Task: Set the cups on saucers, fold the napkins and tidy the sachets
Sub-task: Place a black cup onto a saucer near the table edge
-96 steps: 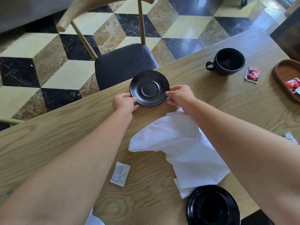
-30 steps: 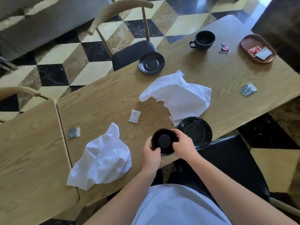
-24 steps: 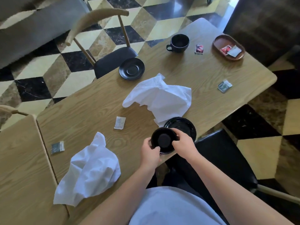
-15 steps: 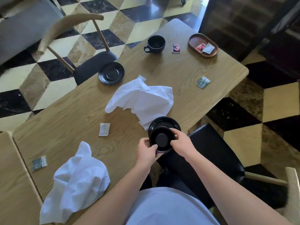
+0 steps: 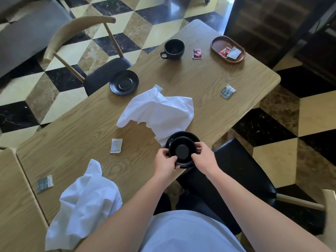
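Currently seating cup (image 5: 182, 150) on saucer (image 5: 189, 135).
I hold the cup with left grip (image 5: 164, 163) and right grip (image 5: 203, 157) clasped; next, release, then fetch the far cup (image 5: 174, 49) beyond the saucer.

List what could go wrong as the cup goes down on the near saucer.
1. The near saucer sits at the table's near edge; a push from the cup, held by the left hand and right hand, might tip it off.
2. The napkin seems tucked under that saucer's far rim, so the saucer may sit tilted and the cup rock.
3. Pulling that napkin out later to fold it might drag the saucer and cup.
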`<move>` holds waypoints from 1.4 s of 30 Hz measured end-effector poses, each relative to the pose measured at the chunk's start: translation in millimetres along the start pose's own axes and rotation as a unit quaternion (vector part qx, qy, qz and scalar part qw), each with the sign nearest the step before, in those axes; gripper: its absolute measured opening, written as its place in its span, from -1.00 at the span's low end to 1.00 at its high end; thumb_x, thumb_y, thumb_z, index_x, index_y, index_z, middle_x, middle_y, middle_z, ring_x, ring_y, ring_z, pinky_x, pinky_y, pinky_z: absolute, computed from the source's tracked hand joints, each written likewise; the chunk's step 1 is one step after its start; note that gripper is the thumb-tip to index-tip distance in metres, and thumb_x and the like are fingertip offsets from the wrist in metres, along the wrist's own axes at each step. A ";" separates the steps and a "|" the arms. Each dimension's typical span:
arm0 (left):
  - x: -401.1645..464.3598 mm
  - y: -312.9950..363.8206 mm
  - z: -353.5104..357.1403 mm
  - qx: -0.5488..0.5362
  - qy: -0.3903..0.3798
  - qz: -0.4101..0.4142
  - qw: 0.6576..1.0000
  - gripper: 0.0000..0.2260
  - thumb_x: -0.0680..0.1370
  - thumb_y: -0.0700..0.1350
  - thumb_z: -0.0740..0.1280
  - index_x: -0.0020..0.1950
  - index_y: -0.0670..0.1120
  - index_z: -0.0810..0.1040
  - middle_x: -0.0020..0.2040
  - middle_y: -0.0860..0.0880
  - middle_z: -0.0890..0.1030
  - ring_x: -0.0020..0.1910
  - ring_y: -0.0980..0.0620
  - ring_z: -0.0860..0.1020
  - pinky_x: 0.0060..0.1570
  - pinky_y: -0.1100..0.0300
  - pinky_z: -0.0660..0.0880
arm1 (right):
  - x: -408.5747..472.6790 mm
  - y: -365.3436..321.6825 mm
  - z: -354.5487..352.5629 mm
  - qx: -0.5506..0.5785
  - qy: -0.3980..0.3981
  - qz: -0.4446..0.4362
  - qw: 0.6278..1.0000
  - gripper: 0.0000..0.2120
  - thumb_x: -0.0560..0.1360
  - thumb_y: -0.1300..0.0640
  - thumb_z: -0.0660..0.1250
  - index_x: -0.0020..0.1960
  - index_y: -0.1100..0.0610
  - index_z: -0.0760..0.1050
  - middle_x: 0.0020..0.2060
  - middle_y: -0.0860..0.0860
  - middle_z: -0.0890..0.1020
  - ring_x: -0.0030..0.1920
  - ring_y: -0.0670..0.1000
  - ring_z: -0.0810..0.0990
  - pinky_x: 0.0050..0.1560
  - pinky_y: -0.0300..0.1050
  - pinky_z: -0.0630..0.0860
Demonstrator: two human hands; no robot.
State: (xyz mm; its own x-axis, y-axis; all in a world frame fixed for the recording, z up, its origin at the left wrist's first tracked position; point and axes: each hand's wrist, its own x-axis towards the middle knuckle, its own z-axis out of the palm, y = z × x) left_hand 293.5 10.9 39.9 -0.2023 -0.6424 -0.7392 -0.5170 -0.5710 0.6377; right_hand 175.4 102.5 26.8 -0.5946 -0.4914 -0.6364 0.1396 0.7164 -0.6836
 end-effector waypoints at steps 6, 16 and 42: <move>14.8 -0.4 8.4 0.013 0.000 0.006 1.000 -0.79 0.57 -0.30 0.38 0.03 0.00 0.47 0.08 -0.09 0.64 -0.05 -0.08 0.69 -0.34 0.20 0.60 | 11.4 -1.4 -4.0 -0.012 -0.002 0.011 1.000 -0.59 0.50 0.34 0.26 0.31 0.08 0.46 0.11 0.01 0.60 0.12 0.02 0.58 0.07 -0.11 0.51; 20.0 -1.2 10.9 0.061 -0.025 -0.012 0.998 -0.77 0.58 -0.27 0.39 0.15 -0.04 0.46 -0.01 -0.11 0.66 -0.11 -0.11 0.72 -0.43 0.26 0.52 | 13.8 13.5 -4.6 0.004 0.002 0.018 1.000 -0.64 0.53 0.32 0.29 0.30 0.08 0.46 0.07 -0.02 0.59 0.10 -0.01 0.58 0.02 -0.18 0.46; 40.8 19.6 29.0 0.197 -0.026 0.030 0.980 -0.53 0.52 -0.38 0.12 0.32 0.00 0.51 0.07 0.02 0.59 -0.01 -0.02 0.56 -0.30 0.23 0.42 | 40.9 -1.7 -7.5 -0.086 -0.042 0.030 0.995 -0.52 0.55 0.27 0.21 0.46 0.09 0.43 0.28 0.08 0.61 0.28 0.12 0.55 0.23 -0.03 0.50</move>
State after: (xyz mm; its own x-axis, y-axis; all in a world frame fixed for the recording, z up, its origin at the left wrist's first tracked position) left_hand 251.0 -11.6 15.9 -0.2795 -0.6361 -0.7192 -0.7820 -0.2838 0.5549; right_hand 145.0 85.0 4.6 -0.5200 -0.4804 -0.7063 0.0306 0.8159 -0.5774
